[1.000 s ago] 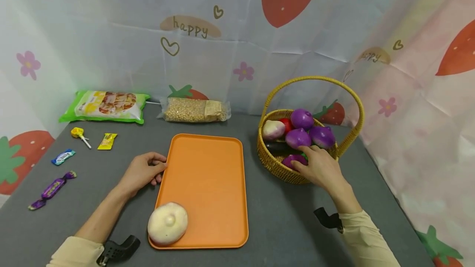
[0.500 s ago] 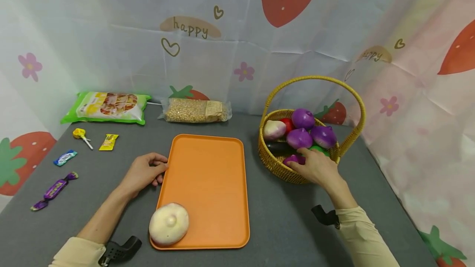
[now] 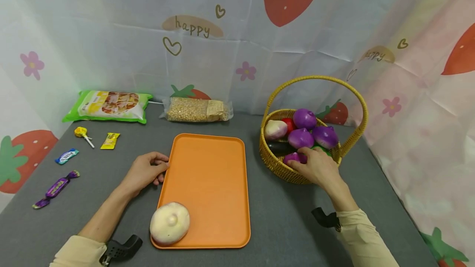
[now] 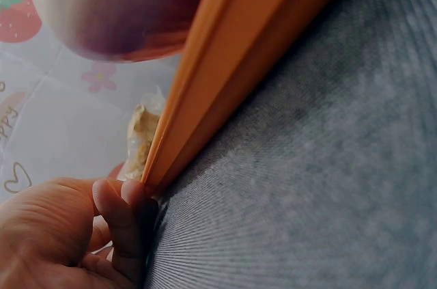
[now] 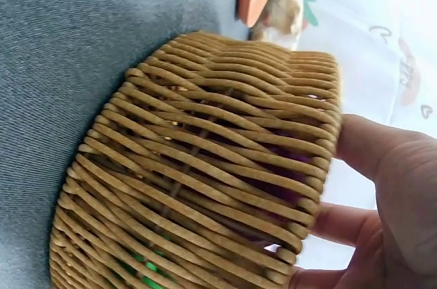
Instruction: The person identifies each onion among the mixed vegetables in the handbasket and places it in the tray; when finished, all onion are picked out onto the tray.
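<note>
Two hands at work, right hand (image 3: 318, 167) curled round a purple onion (image 3: 294, 158) in the wicker basket (image 3: 274, 164), left hand (image 3: 144, 171) loosely curled, fingertips touching the orange tray (image 3: 211, 176) edge, white onion (image 3: 170, 223) on tray.

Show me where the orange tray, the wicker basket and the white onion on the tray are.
orange tray (image 3: 211, 176), head view, bare middle of its floor.
wicker basket (image 3: 274, 164), head view, front woven wall.
white onion (image 3: 170, 223), head view, middle of its top.

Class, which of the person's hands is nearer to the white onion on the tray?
Left. The left hand rests at the tray's left edge, just beyond the white onion. The right hand is across the tray, reaching into the basket.
</note>
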A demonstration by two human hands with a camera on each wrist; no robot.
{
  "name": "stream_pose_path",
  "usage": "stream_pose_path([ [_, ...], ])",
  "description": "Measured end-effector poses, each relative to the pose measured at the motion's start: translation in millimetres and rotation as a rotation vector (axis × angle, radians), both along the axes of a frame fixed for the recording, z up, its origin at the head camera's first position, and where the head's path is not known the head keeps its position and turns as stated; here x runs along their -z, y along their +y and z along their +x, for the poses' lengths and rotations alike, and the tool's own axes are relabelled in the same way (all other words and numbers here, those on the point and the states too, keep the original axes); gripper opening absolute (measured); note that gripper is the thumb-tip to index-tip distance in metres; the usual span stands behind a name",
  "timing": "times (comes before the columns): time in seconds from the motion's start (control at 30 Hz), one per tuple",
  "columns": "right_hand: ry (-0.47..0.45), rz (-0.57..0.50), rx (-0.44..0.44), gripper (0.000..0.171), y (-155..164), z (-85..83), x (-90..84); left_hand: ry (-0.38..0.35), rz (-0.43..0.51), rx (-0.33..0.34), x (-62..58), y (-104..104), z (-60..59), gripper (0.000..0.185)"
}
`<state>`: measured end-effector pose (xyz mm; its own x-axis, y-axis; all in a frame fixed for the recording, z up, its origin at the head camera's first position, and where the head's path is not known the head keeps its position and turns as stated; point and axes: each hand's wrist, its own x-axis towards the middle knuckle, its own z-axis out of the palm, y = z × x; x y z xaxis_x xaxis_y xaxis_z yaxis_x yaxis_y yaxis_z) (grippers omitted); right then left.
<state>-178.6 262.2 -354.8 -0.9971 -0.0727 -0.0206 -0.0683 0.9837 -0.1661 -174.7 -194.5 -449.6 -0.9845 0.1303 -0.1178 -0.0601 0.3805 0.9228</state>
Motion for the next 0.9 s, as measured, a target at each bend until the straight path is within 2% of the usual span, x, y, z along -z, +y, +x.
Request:
stream_pose_path([
  [0.33,0.074,-0.078,-0.013,0.057,-2.9,6.3,-7.9,-0.003,-0.003,-0.001,-1.9,0.1,0.9,0.034],
  [0.6,0.145,-0.143,0.005,0.058,-11.3,16.1,-22.0,0.001,0.002,0.001,-2.0,0.6,0.7,0.036],
  [0.73,0.195,-0.196,-0.030,0.058,-22.5,23.4,-28.8,-0.001,0.004,0.001,-1.0,0.5,0.0,0.036],
  [0.9,0.278,-0.300,-0.154,0.053,-38.0,29.6,-30.6,-0.003,0.004,0.003,-1.6,0.7,0.4,0.036],
])
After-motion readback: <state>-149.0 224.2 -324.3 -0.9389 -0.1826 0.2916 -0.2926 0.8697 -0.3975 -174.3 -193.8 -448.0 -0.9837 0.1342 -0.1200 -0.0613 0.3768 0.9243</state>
